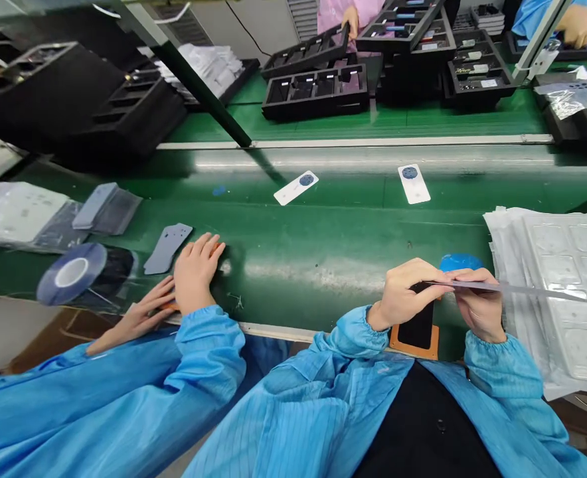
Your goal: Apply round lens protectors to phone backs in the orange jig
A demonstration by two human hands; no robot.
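My left hand (407, 291) and my right hand (480, 305) are close together at the belt's near edge, fingers pinched on a thin flat sheet (473, 285) seen edge-on. A translucent strip of film (542, 292) stretches from it to the right, past my right hand. Below my left hand, a black flat panel (417, 326) rests in an orange fixture (398, 344); my hand hides its upper part. Just behind my fingers lies a round blue object (460, 261).
A co-worker's hands (196, 272) work at the left, near grey plates (167, 249) and a tape roll (72, 272). Two white cards (296, 188) (414, 184) lie on the green belt (323, 252). Clear blister trays (572, 285) are stacked right; black trays (316, 93) stand behind.
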